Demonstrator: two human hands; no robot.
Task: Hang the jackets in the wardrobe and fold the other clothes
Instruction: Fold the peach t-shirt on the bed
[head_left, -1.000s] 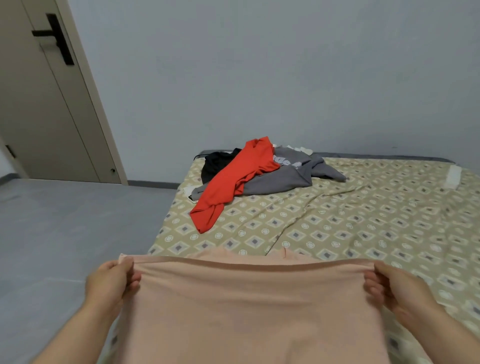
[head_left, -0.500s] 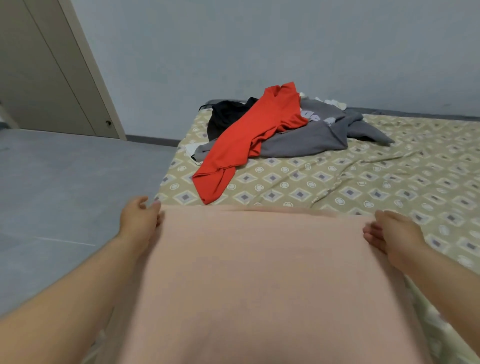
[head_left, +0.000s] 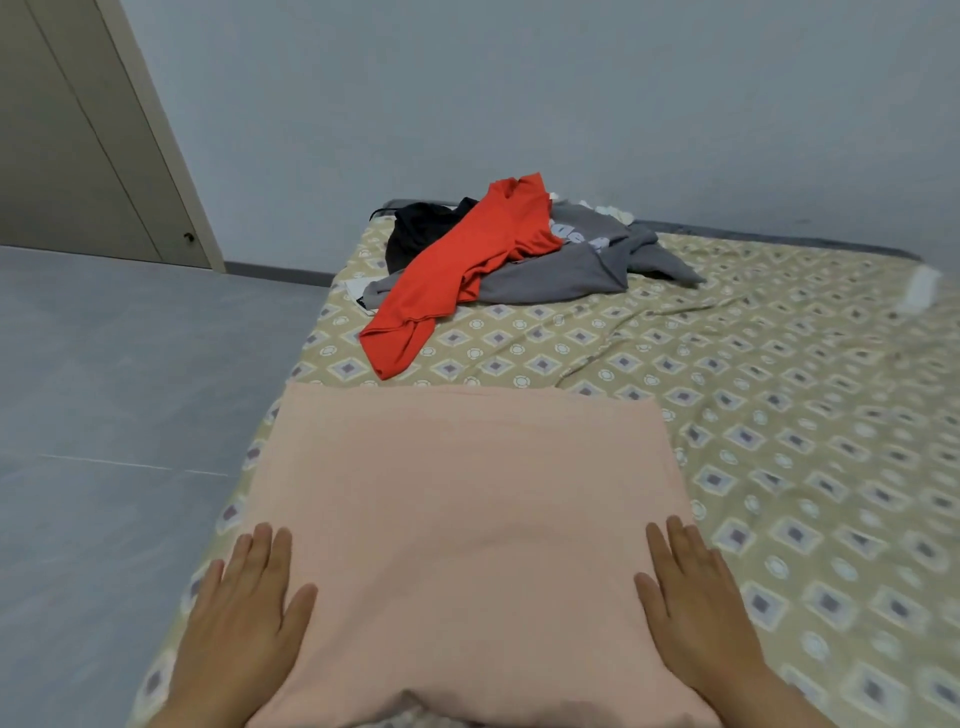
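Observation:
A pale pink garment (head_left: 467, 509) lies spread flat on the near part of the bed (head_left: 779, 415). My left hand (head_left: 244, 618) rests flat with straight fingers on its left edge. My right hand (head_left: 696, 608) lies flat on its right edge. Farther back on the bed is a heap of clothes: an orange-red garment (head_left: 467, 265) draped over a grey sweatshirt (head_left: 571, 265), with a black garment (head_left: 421, 228) behind them.
The bed has a tan patterned sheet and stands against a grey wall (head_left: 519, 104). Grey floor (head_left: 104, 389) runs along its left side. A beige door (head_left: 78, 145) is at the back left. A small white thing (head_left: 922, 286) lies at the bed's far right.
The pink garment, held up by its top edge a second ago, now lies flat on the bed. Both hands let go and slid back to its near sides, palms down.

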